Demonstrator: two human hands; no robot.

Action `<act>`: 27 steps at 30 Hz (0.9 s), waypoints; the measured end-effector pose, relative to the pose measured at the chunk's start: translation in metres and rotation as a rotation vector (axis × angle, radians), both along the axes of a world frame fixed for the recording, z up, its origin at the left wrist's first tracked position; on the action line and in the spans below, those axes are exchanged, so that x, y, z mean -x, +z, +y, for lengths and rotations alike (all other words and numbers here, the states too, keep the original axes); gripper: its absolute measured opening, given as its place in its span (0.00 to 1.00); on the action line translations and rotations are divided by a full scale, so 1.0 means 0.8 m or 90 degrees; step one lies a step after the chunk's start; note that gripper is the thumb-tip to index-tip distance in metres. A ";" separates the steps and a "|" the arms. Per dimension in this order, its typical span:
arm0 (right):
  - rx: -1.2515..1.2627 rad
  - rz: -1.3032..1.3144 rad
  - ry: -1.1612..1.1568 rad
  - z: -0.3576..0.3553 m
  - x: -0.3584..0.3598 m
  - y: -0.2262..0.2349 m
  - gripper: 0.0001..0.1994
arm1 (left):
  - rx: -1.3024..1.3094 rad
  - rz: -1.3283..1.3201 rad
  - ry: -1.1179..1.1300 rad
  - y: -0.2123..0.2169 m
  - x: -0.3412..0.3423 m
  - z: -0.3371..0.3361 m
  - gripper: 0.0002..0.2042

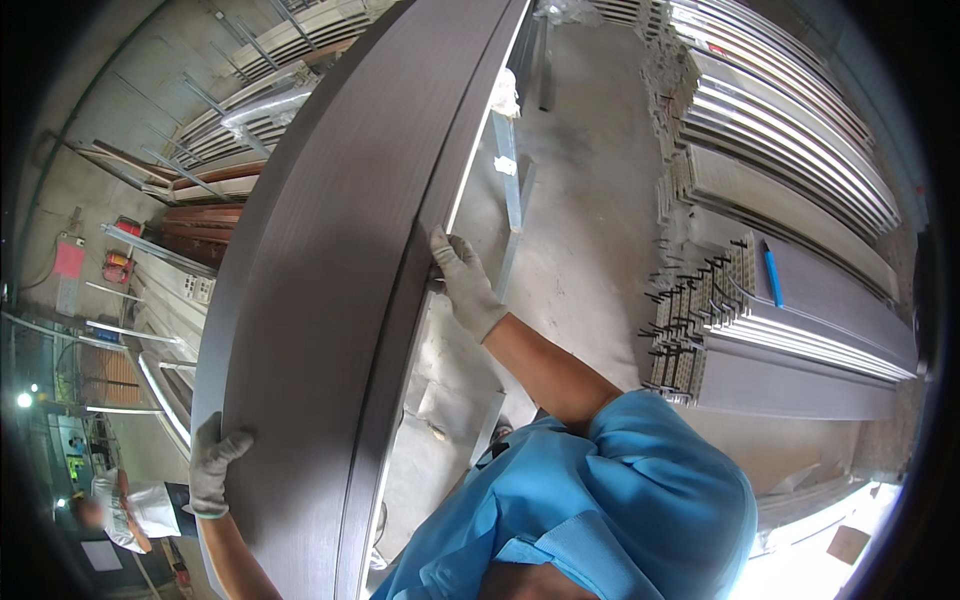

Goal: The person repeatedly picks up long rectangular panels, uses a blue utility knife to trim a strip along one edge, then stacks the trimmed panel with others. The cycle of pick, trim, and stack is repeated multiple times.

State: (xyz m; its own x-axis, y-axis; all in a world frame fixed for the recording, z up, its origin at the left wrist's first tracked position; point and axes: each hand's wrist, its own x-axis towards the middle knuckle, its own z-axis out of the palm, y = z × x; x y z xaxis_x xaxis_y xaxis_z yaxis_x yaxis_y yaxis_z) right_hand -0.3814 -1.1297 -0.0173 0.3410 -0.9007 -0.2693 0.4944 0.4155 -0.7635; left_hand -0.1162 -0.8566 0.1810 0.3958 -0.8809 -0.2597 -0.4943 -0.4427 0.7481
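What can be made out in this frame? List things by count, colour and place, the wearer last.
Long grey-brown panel: one, grey-brown, centre-left
Long stacked profiles: many, grey and white, right
Slim blue pen-like tool: one, blue, on that stack
Reddish-brown long boards: several, reddish-brown, left
Flat pink rectangle: one, pink, far left
Bare concrete floor: one, grey, middle
Co-worker in white top: one, lower left
Short-sleeved shirt: one, blue, bottom
Left gloved hand: one, off-white, panel's left edge
Right gloved hand: one, off-white, panel's right edge
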 end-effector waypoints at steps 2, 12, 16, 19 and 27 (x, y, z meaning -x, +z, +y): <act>-0.010 -0.037 -0.026 -0.019 0.001 -0.001 0.38 | -0.043 -0.052 0.029 0.022 0.022 0.003 0.29; -0.057 -0.191 0.036 -0.049 0.017 -0.031 0.38 | -0.125 -0.086 0.049 0.074 0.247 0.023 0.31; -0.042 -0.111 0.032 -0.039 0.068 -0.046 0.41 | -0.123 -0.045 0.070 0.069 0.284 0.037 0.33; -0.017 -0.127 0.035 -0.015 0.124 -0.050 0.44 | -0.074 0.020 0.066 0.053 0.299 0.053 0.30; 0.024 -0.099 -0.005 0.110 0.258 -0.061 0.51 | -0.096 0.066 0.019 -0.014 0.343 0.170 0.24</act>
State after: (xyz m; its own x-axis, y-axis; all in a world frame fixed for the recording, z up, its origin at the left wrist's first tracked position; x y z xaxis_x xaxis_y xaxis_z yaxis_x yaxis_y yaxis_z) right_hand -0.5875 -1.0416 -0.0664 0.3696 -0.9117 -0.1795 0.6112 0.3840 -0.6921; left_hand -0.3908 -0.7209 0.1698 0.3849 -0.8174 -0.4287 -0.4035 -0.5668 0.7183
